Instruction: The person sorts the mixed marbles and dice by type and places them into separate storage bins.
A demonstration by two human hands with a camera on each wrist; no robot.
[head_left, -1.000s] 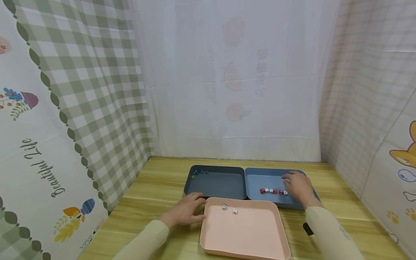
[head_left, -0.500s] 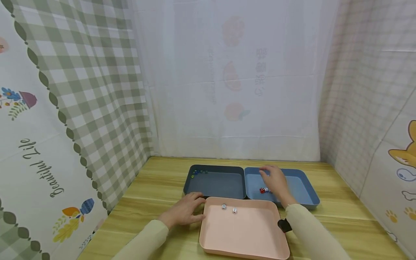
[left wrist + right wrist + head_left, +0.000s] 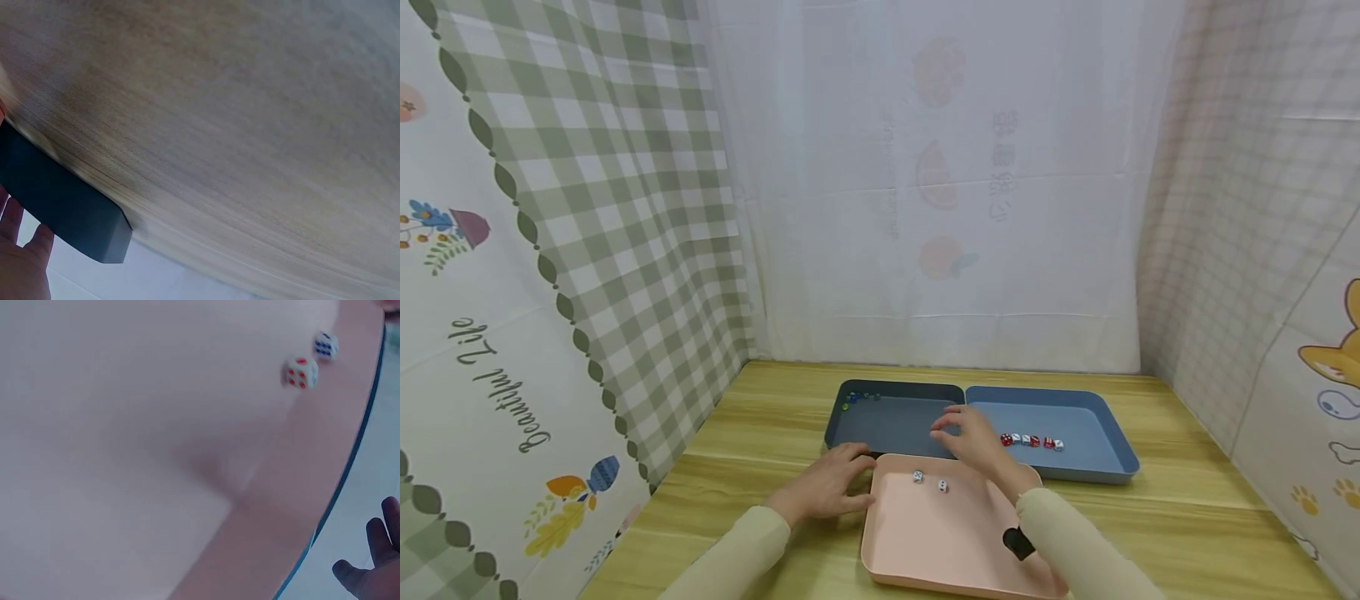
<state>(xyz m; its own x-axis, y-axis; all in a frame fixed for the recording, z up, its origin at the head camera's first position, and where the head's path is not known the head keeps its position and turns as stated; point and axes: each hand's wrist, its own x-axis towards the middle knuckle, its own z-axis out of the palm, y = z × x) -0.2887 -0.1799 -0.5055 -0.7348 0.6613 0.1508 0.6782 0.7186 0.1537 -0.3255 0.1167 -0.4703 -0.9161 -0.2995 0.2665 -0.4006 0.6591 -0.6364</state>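
Note:
My right hand (image 3: 977, 442) hovers over the back rim of the pink tray (image 3: 940, 542), its fingers loosely bent with nothing in them. Two white dice lie near that tray's back left corner: one die (image 3: 301, 373) shows red pips to the right wrist view, the other die (image 3: 325, 346) blue pips. My left hand (image 3: 827, 490) lies at the pink tray's left rim, fingers relaxed. Its fingertips reach toward the dark tray (image 3: 62, 194) in the left wrist view. A row of red and white dice (image 3: 1034, 442) stands in the blue tray (image 3: 1045, 408).
Small blue and green pieces (image 3: 853, 398) sit in the dark tray's back left corner. The dark and blue trays stand side by side behind the pink one on a wood-grain table (image 3: 760, 450). A checked cloth (image 3: 647, 208) hangs on the left, a white cloth (image 3: 850, 250) at the back.
My right hand has swept left from above the blue tray to the back rim of the pink tray, uncovering the row of dice. My left hand has stayed in place.

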